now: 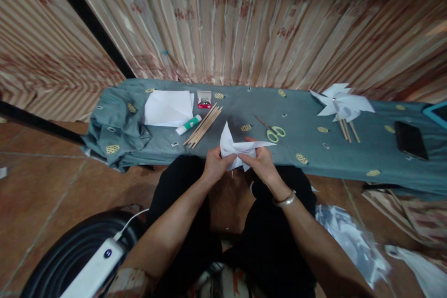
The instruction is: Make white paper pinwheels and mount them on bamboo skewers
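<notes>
Between my two hands is a white paper pinwheel (228, 142), held above my lap at the table's front edge, its pointed blades sticking up and out to the right. My left hand (214, 165) grips its left side, the thumb pressed toward the middle. On the other side my right hand (261, 162) pinches the paper, thumb near the centre and fingers mostly behind it. Just beyond lie scissors (271, 131) with light green handles. To the left rest a bundle of wooden sticks (204, 126) and a green-and-white glue stick (189, 124).
A stack of white paper (168, 108) and a small red box of metal pins (204, 99) lie on the cloth-covered table (300, 116). Finished pinwheels (340, 102) on sticks and a dark phone (410, 140) are at right. A power bank (96, 267) sits lower left.
</notes>
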Motion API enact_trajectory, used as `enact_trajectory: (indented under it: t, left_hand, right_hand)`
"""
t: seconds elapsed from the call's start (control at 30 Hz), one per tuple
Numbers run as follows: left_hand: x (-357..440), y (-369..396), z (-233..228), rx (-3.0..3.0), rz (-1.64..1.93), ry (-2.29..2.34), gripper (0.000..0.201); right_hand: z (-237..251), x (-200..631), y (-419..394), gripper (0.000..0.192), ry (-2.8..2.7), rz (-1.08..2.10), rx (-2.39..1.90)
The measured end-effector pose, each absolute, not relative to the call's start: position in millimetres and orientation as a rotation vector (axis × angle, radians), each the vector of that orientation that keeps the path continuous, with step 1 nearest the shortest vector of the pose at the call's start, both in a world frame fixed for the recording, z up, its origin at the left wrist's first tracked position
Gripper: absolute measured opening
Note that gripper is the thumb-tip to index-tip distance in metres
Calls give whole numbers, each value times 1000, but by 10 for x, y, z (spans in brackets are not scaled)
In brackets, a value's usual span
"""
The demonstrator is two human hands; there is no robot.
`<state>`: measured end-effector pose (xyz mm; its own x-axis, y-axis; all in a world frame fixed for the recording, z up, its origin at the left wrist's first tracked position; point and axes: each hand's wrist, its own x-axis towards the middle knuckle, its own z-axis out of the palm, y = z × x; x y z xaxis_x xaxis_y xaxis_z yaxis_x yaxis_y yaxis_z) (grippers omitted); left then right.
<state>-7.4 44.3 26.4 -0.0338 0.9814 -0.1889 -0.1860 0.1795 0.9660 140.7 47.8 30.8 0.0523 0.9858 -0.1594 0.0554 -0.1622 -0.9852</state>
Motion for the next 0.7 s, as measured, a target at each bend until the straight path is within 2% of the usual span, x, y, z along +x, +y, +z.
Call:
enact_trajectory:
  t: [0.3, 0.7]
  left_hand:
    - [-79, 451, 271, 907, 1214, 1164, 22]
    - [-105, 466, 288, 870, 1199, 1196, 27]
  right_hand:
    - [307, 1415, 478, 63, -1144, 1268, -1403]
    - [297, 1436, 488, 41, -1348, 1224, -1395]
